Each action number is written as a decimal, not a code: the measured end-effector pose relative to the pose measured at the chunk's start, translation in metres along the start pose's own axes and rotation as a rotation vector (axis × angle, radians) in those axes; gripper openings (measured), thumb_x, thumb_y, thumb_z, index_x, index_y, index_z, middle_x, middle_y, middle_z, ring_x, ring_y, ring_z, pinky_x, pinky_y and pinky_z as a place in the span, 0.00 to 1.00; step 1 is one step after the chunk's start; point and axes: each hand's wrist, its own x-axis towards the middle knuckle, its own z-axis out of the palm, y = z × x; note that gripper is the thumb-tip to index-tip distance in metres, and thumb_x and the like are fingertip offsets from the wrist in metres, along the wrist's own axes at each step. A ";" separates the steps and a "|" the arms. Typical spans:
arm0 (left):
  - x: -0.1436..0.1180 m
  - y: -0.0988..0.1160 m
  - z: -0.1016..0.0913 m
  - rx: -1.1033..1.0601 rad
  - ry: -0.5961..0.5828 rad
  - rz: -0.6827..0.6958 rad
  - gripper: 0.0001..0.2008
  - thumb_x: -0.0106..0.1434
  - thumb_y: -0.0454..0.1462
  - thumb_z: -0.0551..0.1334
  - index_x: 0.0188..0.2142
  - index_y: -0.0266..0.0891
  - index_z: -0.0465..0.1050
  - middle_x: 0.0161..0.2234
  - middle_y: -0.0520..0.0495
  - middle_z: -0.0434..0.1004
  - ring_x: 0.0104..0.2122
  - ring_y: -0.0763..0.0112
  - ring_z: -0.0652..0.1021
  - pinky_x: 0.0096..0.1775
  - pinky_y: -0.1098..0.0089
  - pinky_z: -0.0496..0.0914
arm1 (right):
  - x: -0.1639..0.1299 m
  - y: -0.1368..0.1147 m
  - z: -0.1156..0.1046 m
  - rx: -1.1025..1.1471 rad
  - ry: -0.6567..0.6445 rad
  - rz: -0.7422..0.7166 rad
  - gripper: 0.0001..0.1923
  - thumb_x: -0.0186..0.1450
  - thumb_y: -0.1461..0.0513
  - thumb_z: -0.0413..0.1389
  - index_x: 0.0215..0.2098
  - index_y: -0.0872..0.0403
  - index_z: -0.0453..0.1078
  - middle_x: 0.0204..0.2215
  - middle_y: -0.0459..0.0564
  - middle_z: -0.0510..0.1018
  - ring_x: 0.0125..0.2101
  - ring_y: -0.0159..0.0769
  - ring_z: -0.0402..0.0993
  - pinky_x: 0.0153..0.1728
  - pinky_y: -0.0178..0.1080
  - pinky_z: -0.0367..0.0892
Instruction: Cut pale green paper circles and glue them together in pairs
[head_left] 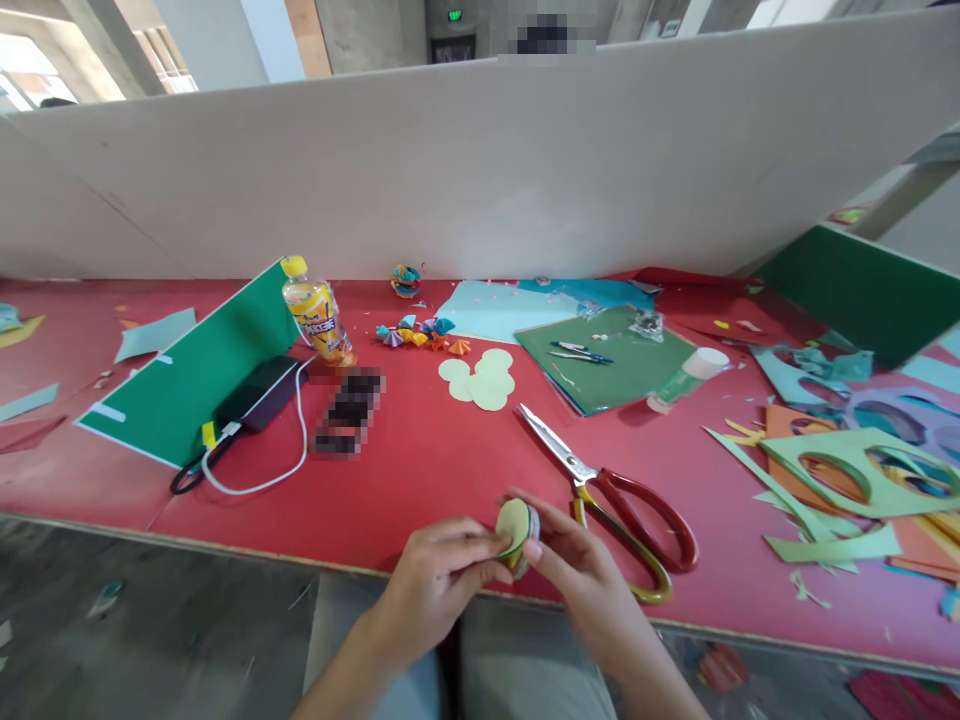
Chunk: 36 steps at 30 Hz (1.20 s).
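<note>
Pale green paper, cut to a circle (514, 527) and stacked with other coloured ones, sits pinched between both hands at the red table's (420, 450) near edge. The left hand (435, 580) closes thumb and fingers on its left rim; the right hand (577, 570) cups the stack from the right. It looks light, thin and easily creased, best gripped by the edges. Red-handled scissors (622, 510) lie just right of the fingers. The yellow bottle's (319, 312) label is unreadable.

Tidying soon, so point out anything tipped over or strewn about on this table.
The glue stick lies on its side by the green sheet. Paper offcuts are strewn at the right. The scissors lie open near the right hand.
</note>
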 end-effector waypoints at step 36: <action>0.003 -0.074 -0.070 0.753 0.353 -0.330 0.12 0.64 0.43 0.51 0.42 0.41 0.67 0.48 0.44 0.70 0.47 0.61 0.72 0.42 0.66 0.69 | 0.046 -0.019 -0.066 -1.000 0.381 -0.401 0.15 0.62 0.54 0.49 0.43 0.53 0.66 0.40 0.56 0.73 0.40 0.44 0.70 0.40 0.47 0.67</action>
